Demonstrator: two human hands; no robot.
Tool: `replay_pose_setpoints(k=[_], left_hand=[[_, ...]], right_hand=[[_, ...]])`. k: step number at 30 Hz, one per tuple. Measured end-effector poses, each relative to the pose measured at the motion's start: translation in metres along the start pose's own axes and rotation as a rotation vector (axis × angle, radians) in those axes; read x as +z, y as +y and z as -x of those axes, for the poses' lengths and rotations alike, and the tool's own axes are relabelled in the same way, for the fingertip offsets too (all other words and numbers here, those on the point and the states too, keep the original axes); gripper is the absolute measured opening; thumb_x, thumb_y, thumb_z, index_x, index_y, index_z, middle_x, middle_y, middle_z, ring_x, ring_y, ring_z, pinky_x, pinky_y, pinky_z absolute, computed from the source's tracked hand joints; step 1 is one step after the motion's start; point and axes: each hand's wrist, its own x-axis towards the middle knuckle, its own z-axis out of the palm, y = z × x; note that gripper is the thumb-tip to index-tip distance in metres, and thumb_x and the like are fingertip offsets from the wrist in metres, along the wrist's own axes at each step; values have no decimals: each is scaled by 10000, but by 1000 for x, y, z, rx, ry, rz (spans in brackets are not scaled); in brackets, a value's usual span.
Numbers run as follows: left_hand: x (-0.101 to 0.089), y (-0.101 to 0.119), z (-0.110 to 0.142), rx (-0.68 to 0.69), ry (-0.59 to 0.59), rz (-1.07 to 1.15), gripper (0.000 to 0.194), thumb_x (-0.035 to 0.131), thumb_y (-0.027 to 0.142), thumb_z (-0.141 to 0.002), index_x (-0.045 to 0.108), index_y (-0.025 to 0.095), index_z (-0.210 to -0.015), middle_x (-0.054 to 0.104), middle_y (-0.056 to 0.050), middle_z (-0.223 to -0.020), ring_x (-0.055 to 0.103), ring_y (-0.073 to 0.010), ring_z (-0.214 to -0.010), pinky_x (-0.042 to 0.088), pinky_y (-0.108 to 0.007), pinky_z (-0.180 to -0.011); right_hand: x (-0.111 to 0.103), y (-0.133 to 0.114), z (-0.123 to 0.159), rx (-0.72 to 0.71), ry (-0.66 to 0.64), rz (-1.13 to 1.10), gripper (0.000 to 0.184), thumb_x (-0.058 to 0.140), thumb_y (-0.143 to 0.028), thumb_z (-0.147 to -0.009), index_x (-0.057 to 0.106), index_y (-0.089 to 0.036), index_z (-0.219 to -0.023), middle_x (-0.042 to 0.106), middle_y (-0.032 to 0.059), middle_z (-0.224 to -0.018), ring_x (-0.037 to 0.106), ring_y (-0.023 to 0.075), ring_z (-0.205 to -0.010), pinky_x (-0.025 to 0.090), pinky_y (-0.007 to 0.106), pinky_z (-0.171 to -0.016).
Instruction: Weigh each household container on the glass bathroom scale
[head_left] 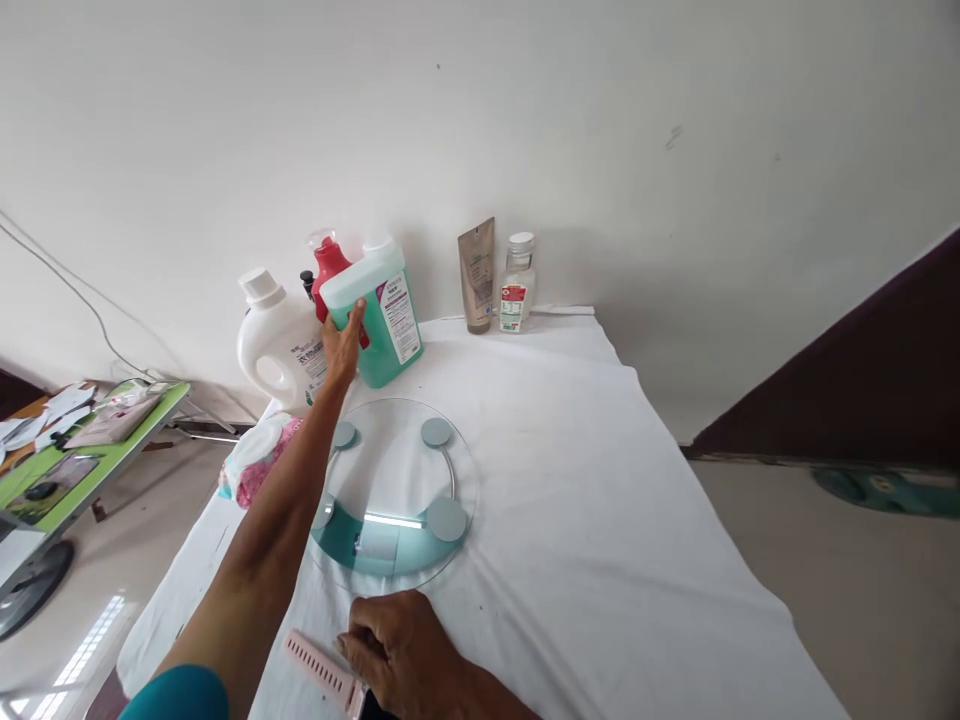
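My left hand (pixel 343 343) reaches far across the table and grips the side of a green jug (pixel 382 320) with a white cap, which leans tilted. A red bottle (pixel 328 268) and a white detergent jug (pixel 274 343) stand right behind and beside it. My right hand (pixel 405 650) rests near the front edge, fingers curled, touching a pink ribbed strap (pixel 322 670). A round glass bathroom scale (pixel 394 495) lies between the two hands.
A white cloth (pixel 600 520) covers the table. A brown tube (pixel 477 275) and a small clear bottle (pixel 517 283) stand by the wall. A floral packet (pixel 259 460) lies at the left edge. A green side table (pixel 75 460) stands further left.
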Motion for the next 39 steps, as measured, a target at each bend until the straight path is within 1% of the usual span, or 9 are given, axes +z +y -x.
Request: replay_pose_setpoints(k=[4, 7, 10, 14, 20, 25, 28, 31, 39], left_hand=[[18, 4, 0, -45, 78, 59, 462, 699, 552, -864, 439, 222, -671, 416, 93, -549, 380, -38, -463, 319, -267, -476], [28, 11, 2, -63, 133, 30, 412, 588, 504, -931, 419, 225, -678, 391, 101, -565, 353, -6, -465, 289, -258, -493], [27, 20, 7, 1, 166, 32, 441, 659, 488, -892, 385, 234, -657, 366, 94, -578, 346, -13, -480, 288, -256, -491], [11, 45, 14, 145, 223, 114, 532, 785, 549, -786, 383, 237, -634, 364, 84, -537, 343, -55, -455, 267, -264, -432], [-35, 100, 26, 178, 258, 226, 587, 860, 582, -653, 392, 232, -593, 333, 104, -464, 293, -52, -407, 272, -254, -389], [-83, 131, 71, 101, 178, 208, 652, 886, 641, -610, 388, 220, -578, 297, 99, -472, 286, -52, -421, 252, -230, -400], [-101, 136, 107, 31, 119, 197, 608, 887, 581, -645, 407, 210, -596, 301, 92, -485, 282, -52, -439, 253, -219, -423], [-107, 133, 132, -17, 113, 182, 573, 874, 537, -647, 408, 211, -575, 294, 86, -473, 277, -57, -429, 245, -231, -422], [-102, 122, 152, -74, 95, 107, 567, 823, 536, -660, 362, 220, -566, 255, 83, -475, 283, -65, -427, 269, -245, -427]], right_hand=[[-5, -4, -1, 23, -31, 3, 217, 640, -322, -917, 579, -203, -746, 739, 11, -732, 608, 120, -625, 336, 216, -585], [-8, -6, -1, 32, -56, -1, 272, 648, -312, -911, 509, -202, -704, 717, -8, -719, 552, 101, -587, 301, 223, -563], [-9, -5, 0, 13, -52, -1, 352, 669, -287, -898, 417, -201, -666, 676, -27, -694, 479, 87, -558, 276, 230, -551], [-9, -4, 0, -6, -40, -19, 377, 675, -277, -903, 386, -205, -671, 618, -45, -671, 451, 87, -571, 284, 221, -560], [-10, -6, -1, 3, -33, -7, 398, 670, -261, -911, 369, -202, -658, 551, -59, -629, 420, 79, -545, 274, 229, -560], [-10, -6, -1, -20, -12, 14, 399, 674, -254, -912, 374, -199, -655, 547, -57, -618, 418, 85, -561, 261, 239, -569], [-11, -7, -1, -18, -8, 16, 388, 671, -238, -913, 391, -197, -648, 546, -55, -603, 431, 90, -565, 265, 245, -577], [-11, -7, -1, -15, -19, 9, 370, 665, -224, -920, 426, -194, -639, 561, -52, -603, 462, 94, -571, 287, 248, -589], [-12, -8, -2, -29, -22, 22, 374, 666, -233, -930, 427, -193, -646, 547, -55, -602, 457, 88, -565, 293, 238, -584]])
